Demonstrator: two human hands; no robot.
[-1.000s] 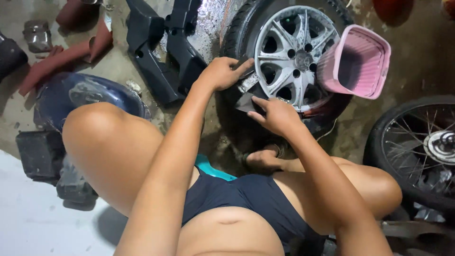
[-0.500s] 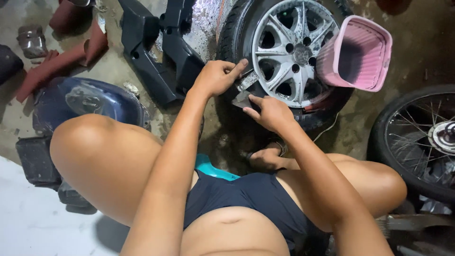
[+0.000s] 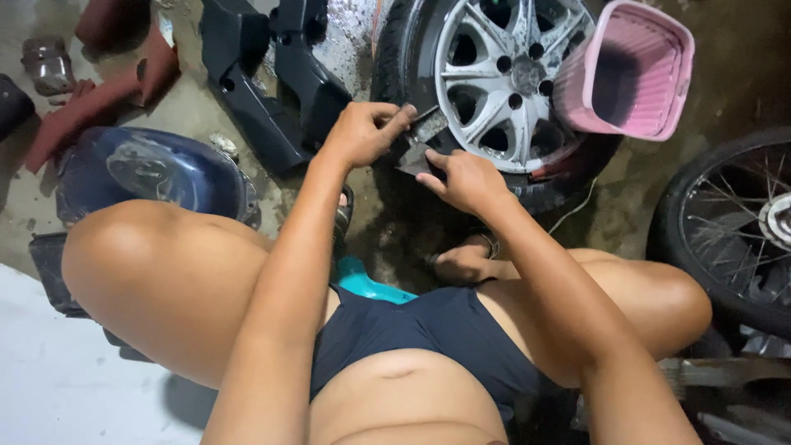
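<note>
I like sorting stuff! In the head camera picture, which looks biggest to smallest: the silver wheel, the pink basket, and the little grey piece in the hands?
1. Silver alloy wheel with its tyre, biggest.
2. Pink basket, propped against the wheel.
3. Small grey piece, pinched between both hands, smallest.

The wheel is cut off at the top edge, so more of it lies out of view.

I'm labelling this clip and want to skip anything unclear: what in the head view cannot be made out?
- The flat dark piece at the alloy wheel: left hand and right hand cover its ends, so its kind is unclear.
- Alloy wheel: top cut off by the frame; pink basket hides its right side.
- Spoked wheel: cut off by the right edge.
- Teal seat: mostly hidden under the legs.
</note>
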